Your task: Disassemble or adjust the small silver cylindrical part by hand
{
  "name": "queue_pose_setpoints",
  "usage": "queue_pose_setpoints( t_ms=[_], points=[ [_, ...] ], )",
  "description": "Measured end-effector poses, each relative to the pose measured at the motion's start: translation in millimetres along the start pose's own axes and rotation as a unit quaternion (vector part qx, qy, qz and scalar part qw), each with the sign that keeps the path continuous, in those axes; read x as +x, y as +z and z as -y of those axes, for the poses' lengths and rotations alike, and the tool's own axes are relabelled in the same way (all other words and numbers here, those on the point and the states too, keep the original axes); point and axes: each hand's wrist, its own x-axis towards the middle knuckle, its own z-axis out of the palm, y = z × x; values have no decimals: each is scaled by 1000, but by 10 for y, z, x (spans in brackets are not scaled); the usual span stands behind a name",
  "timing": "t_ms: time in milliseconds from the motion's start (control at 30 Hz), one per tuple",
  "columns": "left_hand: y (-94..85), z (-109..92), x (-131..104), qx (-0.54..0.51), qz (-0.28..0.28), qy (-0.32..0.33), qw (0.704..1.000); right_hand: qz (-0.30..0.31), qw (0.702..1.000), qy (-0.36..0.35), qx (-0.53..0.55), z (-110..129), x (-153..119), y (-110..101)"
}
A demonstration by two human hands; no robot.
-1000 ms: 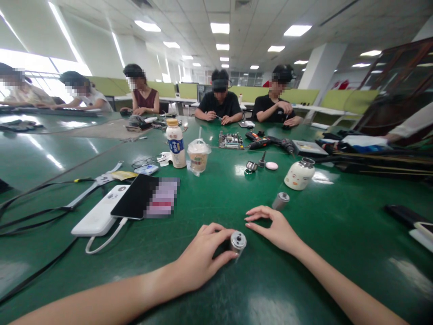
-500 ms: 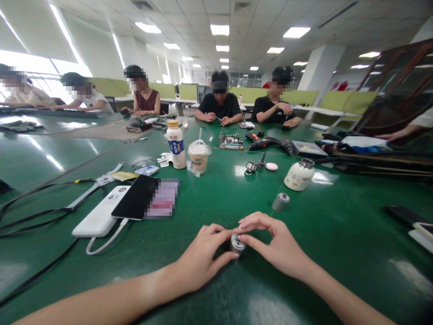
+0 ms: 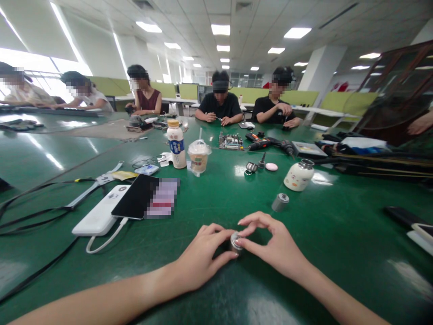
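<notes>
A small silvery metal cylinder (image 3: 234, 246) stands upright on the green table in front of me. My left hand (image 3: 206, 255) is closed around it, thumb on the near side and fingers on the far side. Over its top, my right hand (image 3: 270, 239) makes a pinch with thumb and fingertips at the upper rim. Whatever sits between those right fingertips is too small and hidden to make out. A second metal cylinder (image 3: 280, 202), similar in look, rests on the table beyond my right hand.
Left lie a white power bank (image 3: 98, 214), a phone (image 3: 135, 198) and cables. Farther back are a bottle (image 3: 176, 146), a lidded cup (image 3: 198, 158), a cream jar (image 3: 299, 175), a circuit board (image 3: 231, 141) and power drills (image 3: 259, 144). Several people sit around the table.
My right fingertips have curled closer together over the cylinder's top, the index finger drawing in toward the thumb. My left hand keeps its hold, and the cylinder stays in place.
</notes>
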Motion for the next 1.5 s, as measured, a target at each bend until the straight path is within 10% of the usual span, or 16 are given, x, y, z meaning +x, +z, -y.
queue_pose_setpoints(
  t_ms=[500, 1000, 1500],
  points=[
    [-5, -12, -12, 3, 6, -13, 1000, 18, 994, 10, 103, -3, 24, -13],
    [-31, -35, -2, 4, 4, -12, 1000, 24, 999, 27, 33, -680, 136, -23],
    [-19, -30, -6, 3, 1, -6, 1000, 79, 991, 29, 101, 40, 66, -91]
  ],
)
